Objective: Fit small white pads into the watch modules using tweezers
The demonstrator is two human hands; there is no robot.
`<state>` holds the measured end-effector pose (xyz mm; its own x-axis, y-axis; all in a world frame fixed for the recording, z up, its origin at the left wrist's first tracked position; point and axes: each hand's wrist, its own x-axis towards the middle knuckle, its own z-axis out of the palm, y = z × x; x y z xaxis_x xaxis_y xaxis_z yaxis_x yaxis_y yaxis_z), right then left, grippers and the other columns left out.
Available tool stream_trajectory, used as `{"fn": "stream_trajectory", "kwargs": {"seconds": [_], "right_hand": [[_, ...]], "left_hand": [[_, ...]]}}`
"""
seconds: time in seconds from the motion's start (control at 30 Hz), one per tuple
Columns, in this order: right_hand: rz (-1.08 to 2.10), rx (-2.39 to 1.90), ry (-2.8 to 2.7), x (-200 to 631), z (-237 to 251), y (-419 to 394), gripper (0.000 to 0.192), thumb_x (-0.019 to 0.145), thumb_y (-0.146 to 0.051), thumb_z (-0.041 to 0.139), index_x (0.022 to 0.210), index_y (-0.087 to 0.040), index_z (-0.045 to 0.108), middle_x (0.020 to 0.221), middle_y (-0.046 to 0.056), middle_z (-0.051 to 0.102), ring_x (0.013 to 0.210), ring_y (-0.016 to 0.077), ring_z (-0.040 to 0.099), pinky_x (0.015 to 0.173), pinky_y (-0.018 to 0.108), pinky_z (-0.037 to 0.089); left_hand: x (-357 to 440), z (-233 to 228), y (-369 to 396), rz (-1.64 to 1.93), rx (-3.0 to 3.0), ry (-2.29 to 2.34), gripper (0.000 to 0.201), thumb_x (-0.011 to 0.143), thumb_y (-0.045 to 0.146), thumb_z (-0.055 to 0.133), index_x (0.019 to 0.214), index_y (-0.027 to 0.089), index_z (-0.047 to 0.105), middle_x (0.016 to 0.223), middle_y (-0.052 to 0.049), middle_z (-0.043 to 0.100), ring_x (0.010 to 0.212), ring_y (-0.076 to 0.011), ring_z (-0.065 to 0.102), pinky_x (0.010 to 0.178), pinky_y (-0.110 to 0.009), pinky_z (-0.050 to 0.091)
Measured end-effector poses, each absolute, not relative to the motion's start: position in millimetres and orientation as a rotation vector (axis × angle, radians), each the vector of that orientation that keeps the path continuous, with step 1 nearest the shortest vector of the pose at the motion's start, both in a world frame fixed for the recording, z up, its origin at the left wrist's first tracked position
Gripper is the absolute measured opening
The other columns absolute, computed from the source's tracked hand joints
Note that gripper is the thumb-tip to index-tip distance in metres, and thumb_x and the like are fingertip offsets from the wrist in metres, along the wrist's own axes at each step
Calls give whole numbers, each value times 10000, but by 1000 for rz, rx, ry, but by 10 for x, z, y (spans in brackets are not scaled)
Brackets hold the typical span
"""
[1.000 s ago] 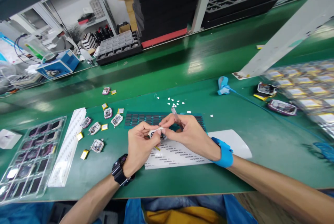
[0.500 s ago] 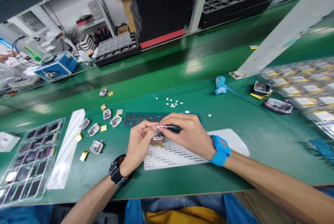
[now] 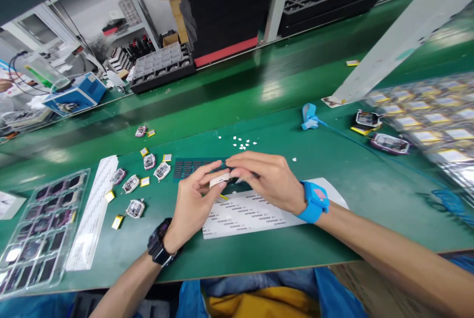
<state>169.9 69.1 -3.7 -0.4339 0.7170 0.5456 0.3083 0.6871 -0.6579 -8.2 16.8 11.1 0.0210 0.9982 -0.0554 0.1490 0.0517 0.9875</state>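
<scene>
Green desk (image 3: 222, 256) spans the view; a stack of black trays (image 3: 225, 12) stands at its far side. A printed white sheet (image 3: 252, 209) lies directly under the work, with a teal sheet of dark strips (image 3: 185, 169) just beyond it, partly covered by the hands.

Change, last half second: the hands no longer pinch a white strip between them over the open interior of the held piece. The piece is now rolled so that a plain side wall faces the camera. Judgement: the handling shifts from working at the opening to turning the piece over or checking it.

Pose: left hand (image 3: 194, 199) is clamped on the piece, thumb below and fingers behind. Right hand (image 3: 268, 179) arches in from the right, palm down, fingers bent, tips just beside the piece's right end. Contact there cannot be told. A pale tip shows under its fingers; whether it grips a tool is unclear.

Held piece: pale casing (image 3: 219, 179), slightly tilted, a dark slot in its wall, raised above the sheet between the two hands. A narrow yellow edge (image 3: 223, 197) shows below the left thumb; attachment unclear.

Smallest: white bits (image 3: 242, 147), scattered beyond the hands.
</scene>
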Motion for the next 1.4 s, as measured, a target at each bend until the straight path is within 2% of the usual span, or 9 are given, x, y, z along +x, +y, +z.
{"fn": "stream_trajectory", "kwargs": {"seconds": [0.13, 0.23, 0.3, 0.37, 0.43, 0.57, 0.77, 1.0, 1.4], "right_hand": [[983, -993, -1760, 1806, 65, 830, 710, 969, -633, 230, 617, -188, 656, 800, 75, 720, 680, 150, 664, 625, 288, 546], [1216, -1023, -1679, 1925, 87, 938, 790, 892, -755, 188, 531, -180, 593, 602, 57, 630, 522, 117, 581, 493, 256, 485], [1367, -1025, -1660, 1991, 63, 985, 695, 846, -770, 368, 603, -172, 624, 609, 49, 652, 524, 123, 607, 502, 256, 506], [1423, -1024, -1682, 2024, 12, 1005, 518, 771, -680, 618, 705, -167, 660, 689, 51, 710, 625, 160, 675, 584, 281, 551], [1402, -1035, -1712, 2013, -57, 1001, 370, 717, -526, 752, 764, -168, 672, 737, 49, 737, 679, 182, 700, 624, 302, 563], [1301, -1027, -1734, 1885, -184, 957, 185, 746, -350, 735, 761, -170, 694, 711, 36, 734, 665, 180, 697, 616, 300, 553], [1179, -994, -1874, 1730, -254, 906, 73, 768, -251, 692, 736, -192, 721, 743, 24, 757, 653, 180, 698, 618, 298, 541], [1162, -1117, -1903, 1719, -239, 907, 79, 786, -232, 667, 740, -187, 712, 726, 27, 754, 658, 186, 700, 625, 303, 533], [1630, -1010, -1823, 1822, -149, 1070, 261, 680, -423, 755, 712, -175, 680, 748, 54, 757, 754, 219, 718, 759, 378, 557]], "left_hand": [[-162, 107, 175, 1178, 1720, 1588, 122, 842, 234, 644, 934, 244, 722, 1034, -60, 747, 1022, -225, 655, 960, -365, 470], [-230, 95, 233, 1287, 1673, 1767, 98, 831, 295, 664, 898, 224, 664, 936, -71, 732, 908, -228, 652, 855, -359, 490], [-262, 96, 296, 1314, 1489, 1722, 196, 848, 369, 644, 951, 211, 590, 892, -59, 724, 735, -182, 645, 700, -308, 499], [-276, 103, 364, 1287, 1253, 1517, 281, 852, 430, 627, 979, 210, 507, 881, -54, 733, 607, -136, 627, 590, -264, 483], [-268, 109, 422, 1238, 1029, 1301, 330, 828, 433, 656, 965, 214, 450, 902, -63, 747, 634, -133, 670, 601, -253, 504], [-218, 73, 487, 1233, 782, 1110, 353, 778, 324, 724, 958, 211, 442, 943, -63, 750, 894, -180, 723, 821, -311, 535], [-166, -70, 497, 1266, 635, 1121, 269, 812, 202, 655, 980, 202, 445, 950, -70, 752, 972, -171, 710, 955, -363, 490], [-164, -77, 480, 1226, 605, 1142, 419, 847, 144, 564, 1237, 242, 443, 965, -44, 751, 960, -150, 713, 1022, -373, 459], [-166, -53, 498, 1190, 537, 1181, 278, 859, 111, 550, 1120, 206, 540, 951, -64, 744, 931, -166, 718, 1043, -392, 434]]}}
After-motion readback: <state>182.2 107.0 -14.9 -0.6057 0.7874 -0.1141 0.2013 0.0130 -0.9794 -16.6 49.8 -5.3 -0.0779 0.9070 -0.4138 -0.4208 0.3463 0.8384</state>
